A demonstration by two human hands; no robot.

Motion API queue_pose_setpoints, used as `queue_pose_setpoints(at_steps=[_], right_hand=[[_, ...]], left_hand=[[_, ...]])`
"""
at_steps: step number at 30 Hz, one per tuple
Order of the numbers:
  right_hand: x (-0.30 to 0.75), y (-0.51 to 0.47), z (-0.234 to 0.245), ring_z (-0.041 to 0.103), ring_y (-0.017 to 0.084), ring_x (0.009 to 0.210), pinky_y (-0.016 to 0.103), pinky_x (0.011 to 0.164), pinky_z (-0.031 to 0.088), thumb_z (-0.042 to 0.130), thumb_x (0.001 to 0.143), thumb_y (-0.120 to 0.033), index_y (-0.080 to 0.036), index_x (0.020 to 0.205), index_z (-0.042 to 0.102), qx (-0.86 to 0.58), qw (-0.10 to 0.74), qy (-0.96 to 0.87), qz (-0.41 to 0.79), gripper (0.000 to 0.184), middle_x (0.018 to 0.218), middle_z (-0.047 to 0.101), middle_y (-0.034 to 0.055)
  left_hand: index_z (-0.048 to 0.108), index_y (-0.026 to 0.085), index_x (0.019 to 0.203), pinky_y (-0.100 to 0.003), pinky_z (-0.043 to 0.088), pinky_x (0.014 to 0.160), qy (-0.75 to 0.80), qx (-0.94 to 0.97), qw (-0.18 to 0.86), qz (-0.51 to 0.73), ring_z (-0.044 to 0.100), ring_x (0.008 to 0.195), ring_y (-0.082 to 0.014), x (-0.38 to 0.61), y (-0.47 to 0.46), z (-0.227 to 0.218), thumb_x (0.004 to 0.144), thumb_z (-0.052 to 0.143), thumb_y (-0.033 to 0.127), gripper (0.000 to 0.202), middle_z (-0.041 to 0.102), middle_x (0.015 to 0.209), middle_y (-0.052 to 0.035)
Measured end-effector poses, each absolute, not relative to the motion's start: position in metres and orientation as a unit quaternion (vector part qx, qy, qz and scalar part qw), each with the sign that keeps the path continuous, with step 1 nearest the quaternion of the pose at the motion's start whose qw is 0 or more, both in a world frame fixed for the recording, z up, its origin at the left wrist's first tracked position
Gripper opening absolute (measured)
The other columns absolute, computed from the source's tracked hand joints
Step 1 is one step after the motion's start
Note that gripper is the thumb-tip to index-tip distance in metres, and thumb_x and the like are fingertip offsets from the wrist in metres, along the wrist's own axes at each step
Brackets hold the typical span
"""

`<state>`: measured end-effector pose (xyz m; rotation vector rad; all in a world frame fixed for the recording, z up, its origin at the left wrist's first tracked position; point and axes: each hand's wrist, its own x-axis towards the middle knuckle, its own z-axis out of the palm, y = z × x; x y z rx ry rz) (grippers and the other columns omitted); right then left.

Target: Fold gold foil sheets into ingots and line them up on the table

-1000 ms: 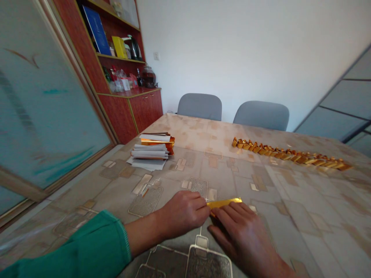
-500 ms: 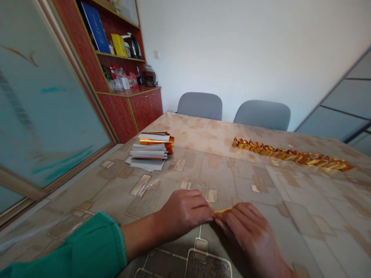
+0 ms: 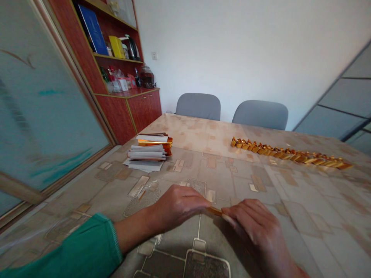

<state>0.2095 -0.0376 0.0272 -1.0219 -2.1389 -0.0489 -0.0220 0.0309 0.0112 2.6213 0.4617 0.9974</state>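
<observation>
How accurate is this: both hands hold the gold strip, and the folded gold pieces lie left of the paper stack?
Wrong side: the head view shows the folded gold pieces right of the paper stack. Left hand and right hand hold the gold strip.

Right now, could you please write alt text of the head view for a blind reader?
A person's left hand and right hand hold a narrow gold strip at a patterned table. Farther back lie a paper stack on the left and a row of folded gold pieces on the right.
</observation>
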Motion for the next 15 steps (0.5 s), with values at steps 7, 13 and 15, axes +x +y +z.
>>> queue_pose_setpoints(at_steps=[7, 13, 15], right_hand=[[0.222, -0.038, 0.032, 0.053, 0.017, 0.064, 0.032, 0.064, 0.036, 0.054, 0.100, -0.013, -0.018, 0.091, 0.067, -0.413, 0.374, -0.829, -0.056, 0.017, 0.069, 0.064, 0.0014], [0.218, -0.042, 0.029, 0.052, 0.018, 0.066, 0.034, 0.066, 0.036, 0.061, 0.093, -0.007, -0.016, 0.094, 0.066, -0.413, 0.376, -0.820, -0.126, 0.011, 0.072, 0.067, 0.0033], [0.210, -0.044, 0.023, 0.051, 0.019, 0.066, 0.035, 0.065, 0.035, 0.064, 0.091, -0.008, -0.016, 0.096, 0.067, -0.399, 0.366, -0.831, -0.124, 0.010, 0.074, 0.068, 0.0036]], left_hand=[[0.075, 0.016, 0.094, -0.026, 0.054, 0.068, 0.263, 0.877, 0.162, 0.367, 0.069, 0.073, -0.0148, -0.036, 0.042, 0.014, 0.098, 0.059, 0.026, 0.019, 0.077, 0.083, -0.0054], [0.068, 0.012, 0.095, -0.024, 0.052, 0.056, 0.369, 0.666, 0.549, 0.345, 0.069, 0.064, -0.0149, -0.020, 0.026, 0.008, 0.099, 0.054, 0.039, 0.031, 0.074, 0.077, -0.0076], [0.058, 0.013, 0.123, -0.026, 0.054, 0.056, 0.323, 0.560, 0.690, 0.326, 0.073, 0.072, -0.0198, -0.009, 0.015, 0.000, 0.089, 0.067, 0.047, 0.049, 0.074, 0.083, -0.0096]])
